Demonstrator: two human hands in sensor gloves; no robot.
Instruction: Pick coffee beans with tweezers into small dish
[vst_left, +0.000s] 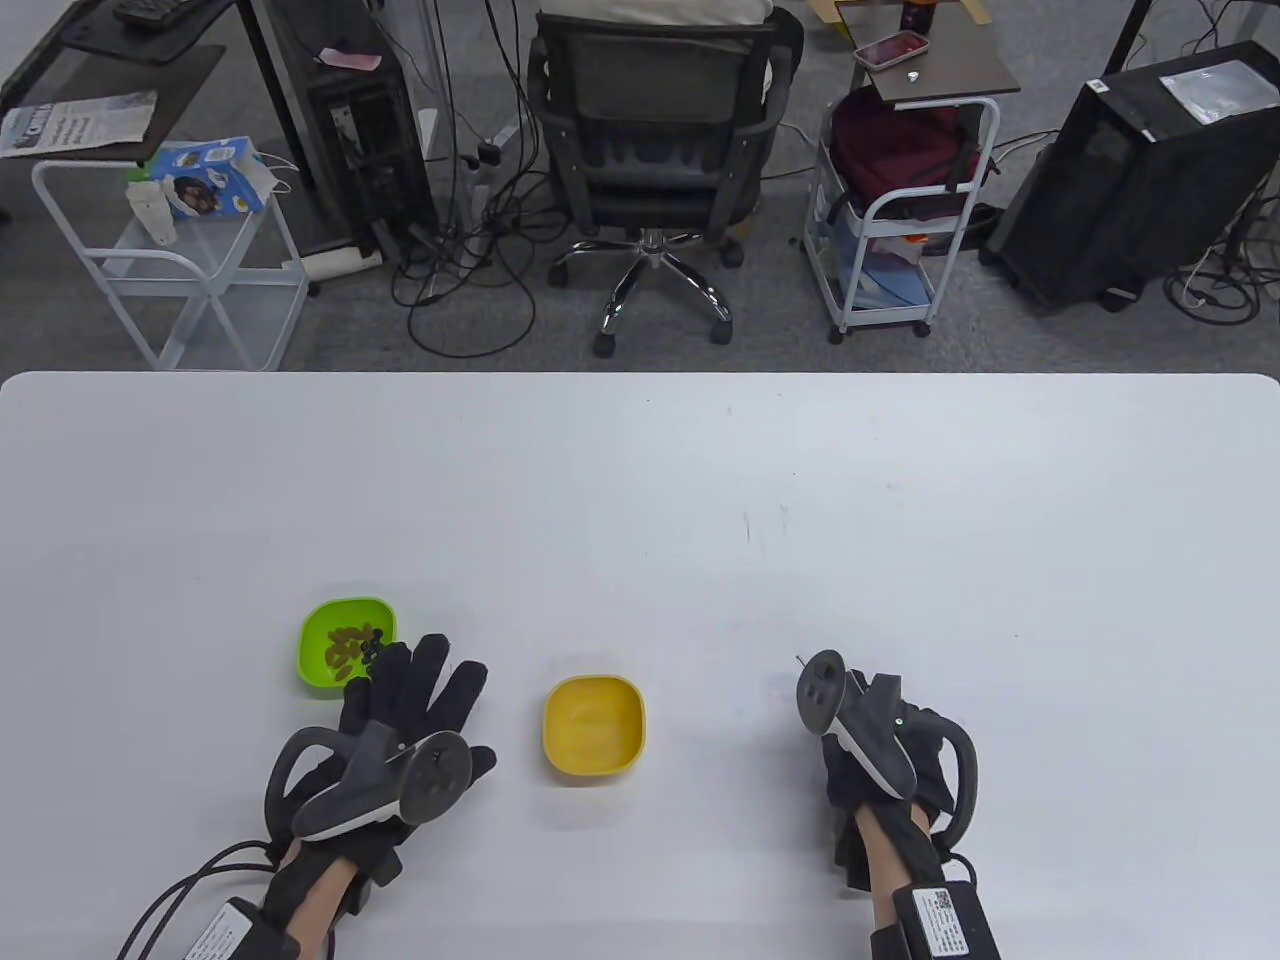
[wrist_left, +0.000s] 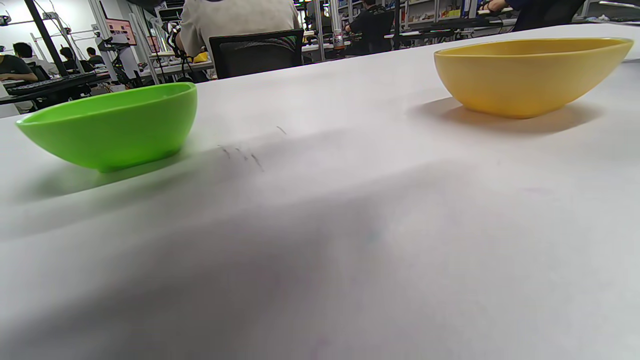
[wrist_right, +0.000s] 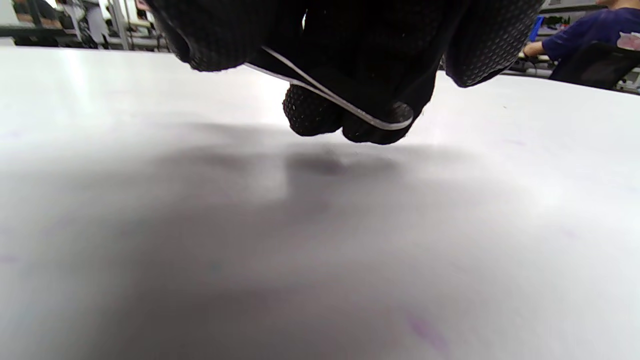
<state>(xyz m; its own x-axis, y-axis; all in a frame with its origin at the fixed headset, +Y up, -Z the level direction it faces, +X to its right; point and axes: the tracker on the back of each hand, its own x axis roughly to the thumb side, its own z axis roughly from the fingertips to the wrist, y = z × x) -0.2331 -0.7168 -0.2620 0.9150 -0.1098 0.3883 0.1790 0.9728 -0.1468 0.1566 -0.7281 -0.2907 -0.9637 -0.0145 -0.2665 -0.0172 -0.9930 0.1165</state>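
Note:
A green dish (vst_left: 345, 640) with several coffee beans (vst_left: 350, 645) in it sits at the front left of the white table (vst_left: 640, 500). A yellow dish (vst_left: 594, 724) stands to its right and looks bare inside. Both dishes show in the left wrist view, green (wrist_left: 115, 127) and yellow (wrist_left: 530, 75). My left hand (vst_left: 420, 690) lies flat with fingers spread, its fingertips by the green dish's near right edge. My right hand (vst_left: 880, 760) is to the right of the yellow dish and grips thin metal tweezers (wrist_right: 340, 100) in curled fingers (wrist_right: 315, 112) just above the table.
The table's far edge runs across the middle of the table view. Beyond it stand an office chair (vst_left: 655, 150), a white cart (vst_left: 200, 270) on the left and another cart (vst_left: 900, 220) on the right.

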